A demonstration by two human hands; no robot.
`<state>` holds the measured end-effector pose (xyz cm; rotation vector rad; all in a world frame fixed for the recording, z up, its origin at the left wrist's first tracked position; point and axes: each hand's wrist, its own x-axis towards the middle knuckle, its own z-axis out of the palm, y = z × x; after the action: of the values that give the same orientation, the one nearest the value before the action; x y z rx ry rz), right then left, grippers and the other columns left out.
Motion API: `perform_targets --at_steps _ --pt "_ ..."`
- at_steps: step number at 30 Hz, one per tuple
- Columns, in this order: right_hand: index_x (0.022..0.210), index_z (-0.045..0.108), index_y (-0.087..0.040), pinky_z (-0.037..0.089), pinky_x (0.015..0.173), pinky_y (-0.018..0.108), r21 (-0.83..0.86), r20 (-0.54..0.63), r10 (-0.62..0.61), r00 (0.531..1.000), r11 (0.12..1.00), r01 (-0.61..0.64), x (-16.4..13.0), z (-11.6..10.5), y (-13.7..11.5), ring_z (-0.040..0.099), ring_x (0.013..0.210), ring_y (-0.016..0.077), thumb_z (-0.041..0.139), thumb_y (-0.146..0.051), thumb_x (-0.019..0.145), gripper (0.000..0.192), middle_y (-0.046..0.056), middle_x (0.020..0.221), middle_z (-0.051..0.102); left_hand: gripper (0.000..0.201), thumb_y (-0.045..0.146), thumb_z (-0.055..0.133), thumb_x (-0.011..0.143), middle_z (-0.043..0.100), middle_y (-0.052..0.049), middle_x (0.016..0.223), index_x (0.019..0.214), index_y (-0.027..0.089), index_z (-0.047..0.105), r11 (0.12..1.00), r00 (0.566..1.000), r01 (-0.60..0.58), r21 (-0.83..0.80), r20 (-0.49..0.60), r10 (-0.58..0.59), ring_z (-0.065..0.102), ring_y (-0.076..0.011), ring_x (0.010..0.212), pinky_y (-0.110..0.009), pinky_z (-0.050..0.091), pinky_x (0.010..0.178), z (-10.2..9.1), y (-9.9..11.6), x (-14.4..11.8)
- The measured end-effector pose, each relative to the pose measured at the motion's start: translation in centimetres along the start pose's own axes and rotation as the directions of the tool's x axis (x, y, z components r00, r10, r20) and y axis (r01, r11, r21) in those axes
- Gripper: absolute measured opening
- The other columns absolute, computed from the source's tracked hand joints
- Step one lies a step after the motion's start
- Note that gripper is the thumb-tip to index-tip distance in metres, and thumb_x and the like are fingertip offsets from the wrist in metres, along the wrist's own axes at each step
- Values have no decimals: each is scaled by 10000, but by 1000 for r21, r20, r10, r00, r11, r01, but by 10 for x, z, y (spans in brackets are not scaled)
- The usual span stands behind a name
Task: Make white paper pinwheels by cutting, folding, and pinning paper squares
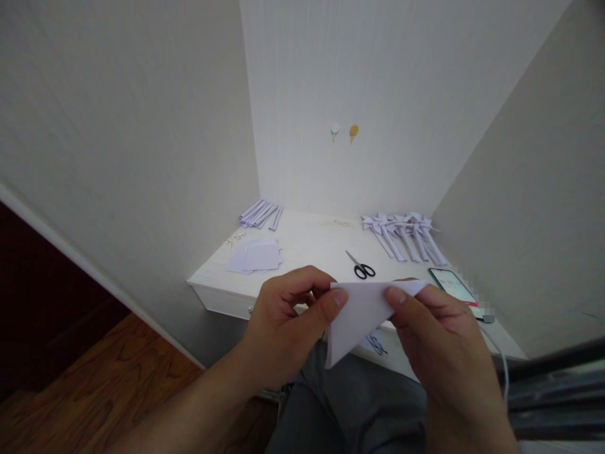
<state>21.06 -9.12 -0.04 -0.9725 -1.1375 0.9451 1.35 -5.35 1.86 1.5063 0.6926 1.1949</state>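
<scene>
A white sheet of paper [358, 318], folded into a triangle with its tip pointing down, hangs in front of the white desk [309, 243]. My left hand [283, 321] pinches its upper left corner between thumb and fingers. My right hand [437, 340] pinches the upper right part, thumb on top. Both hands are held above my lap, just before the desk's front edge.
On the desk lie black-handled scissors [362, 267], a stack of white paper squares [256, 256], a bundle of folded paper strips [261, 213] at the back left, several folded paper pieces [405, 234] at the back right, and a phone [454, 287] with a cable.
</scene>
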Motion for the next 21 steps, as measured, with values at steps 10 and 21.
perform_targets --at_steps 10,21 --pt "721 754 -219 545 602 267 52 -36 -37 999 998 39 5 4 -7 628 644 159 708 -402 963 306 5 677 682 215 330 730 883 577 16 668 749 173 673 996 994 82 -38 79 -79 500 -104 613 -222 375 541 -4 -2 4" --pt "920 810 -209 519 575 204 109 229 174 958 973 -203 12 23 10 616 622 105 795 -391 896 184 10 762 759 204 275 694 885 603 31 580 713 173 654 1000 996 19 10 -86 -18 525 -89 561 -201 410 543 0 -3 18"
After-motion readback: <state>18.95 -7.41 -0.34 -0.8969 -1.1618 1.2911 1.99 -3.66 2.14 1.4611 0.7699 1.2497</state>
